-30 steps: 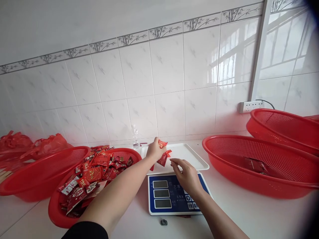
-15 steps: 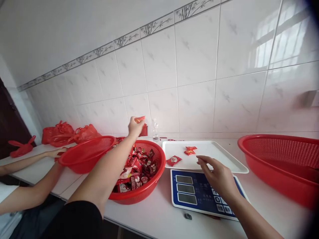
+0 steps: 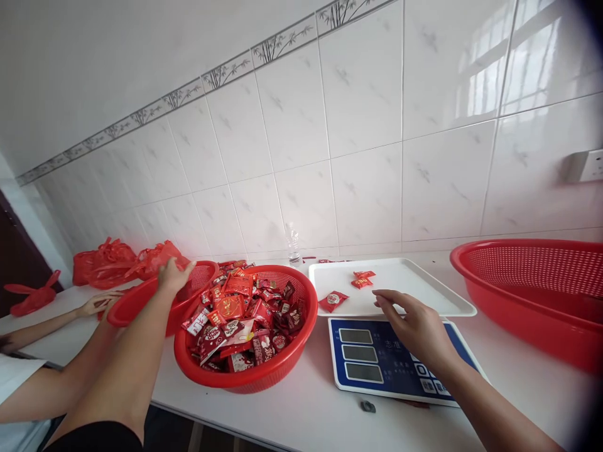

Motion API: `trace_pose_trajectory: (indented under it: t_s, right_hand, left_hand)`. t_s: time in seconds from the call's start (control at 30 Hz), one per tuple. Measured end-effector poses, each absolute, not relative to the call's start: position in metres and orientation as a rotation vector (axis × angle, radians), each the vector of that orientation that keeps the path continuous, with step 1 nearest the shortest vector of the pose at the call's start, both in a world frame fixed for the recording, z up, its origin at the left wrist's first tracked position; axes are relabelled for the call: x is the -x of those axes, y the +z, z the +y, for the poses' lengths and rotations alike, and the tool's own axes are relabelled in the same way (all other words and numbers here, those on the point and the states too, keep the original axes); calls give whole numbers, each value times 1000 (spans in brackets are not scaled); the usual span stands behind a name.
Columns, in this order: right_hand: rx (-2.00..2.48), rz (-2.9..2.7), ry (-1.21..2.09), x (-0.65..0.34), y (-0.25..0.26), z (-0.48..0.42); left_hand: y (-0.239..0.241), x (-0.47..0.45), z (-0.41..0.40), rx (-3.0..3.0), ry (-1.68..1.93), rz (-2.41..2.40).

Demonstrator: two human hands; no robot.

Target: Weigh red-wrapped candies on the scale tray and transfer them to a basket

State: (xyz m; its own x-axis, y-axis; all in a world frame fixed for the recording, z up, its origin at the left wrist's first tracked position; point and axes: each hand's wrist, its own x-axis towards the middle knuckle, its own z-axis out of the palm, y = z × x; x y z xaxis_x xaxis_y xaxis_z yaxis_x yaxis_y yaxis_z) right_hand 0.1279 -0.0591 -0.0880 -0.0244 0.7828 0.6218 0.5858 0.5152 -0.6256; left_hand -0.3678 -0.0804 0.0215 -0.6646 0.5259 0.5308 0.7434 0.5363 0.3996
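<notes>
My left hand [image 3: 173, 276] reaches over the rim of an empty red mesh basket [image 3: 136, 304], fingers stretched out, and I see nothing in them. Beside it stands a red basket [image 3: 264, 376] heaped with red candy packets [image 3: 235, 311]. My right hand [image 3: 417, 321] hovers open, fingers spread, above the blue scale [image 3: 372, 361], at the front edge of the white tray [image 3: 424, 295]. Three red packets lie on the tray, the nearest [image 3: 332, 301] at its left front, two [image 3: 362, 279] further back.
Another person's hand [image 3: 97, 304] and forearms come in at the lower left by the empty basket. A large red basket [image 3: 532, 282] stands at the right. Red plastic bags [image 3: 110, 260] lie at the far left, a small clear bottle [image 3: 294, 245] by the tiled wall, a small dark object [image 3: 368, 406] before the scale.
My left hand swung left from the tray, across the full basket, down to the empty basket; the packet it held is gone from sight. The view turned left. My right hand stayed near the scale.
</notes>
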Motion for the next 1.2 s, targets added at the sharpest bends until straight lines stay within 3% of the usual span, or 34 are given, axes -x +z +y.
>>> trace_pose_trajectory:
  t_s: [0.17, 0.47, 0.53, 0.73, 1.2]
  right_hand:
    - [1155, -1693, 279, -128, -87, -62]
    - [1147, -1532, 334, -133, -76, -65]
    - [1126, -1498, 345, -135, -75, -65]
    - [1064, -1460, 394, -138, -74, -64]
    - [1050, -1509, 385, -137, -74, -65]
  left_hand:
    - [16, 319, -39, 1329, -731, -2414]
    - [-5, 100, -8, 2585, -692, -1718]
    - [-14, 63, -11, 2791, -591, -1744]
    - [-42, 10, -4, 2638, -340, -2289]
    - [-44, -29, 12, 2584, -391, -1796]
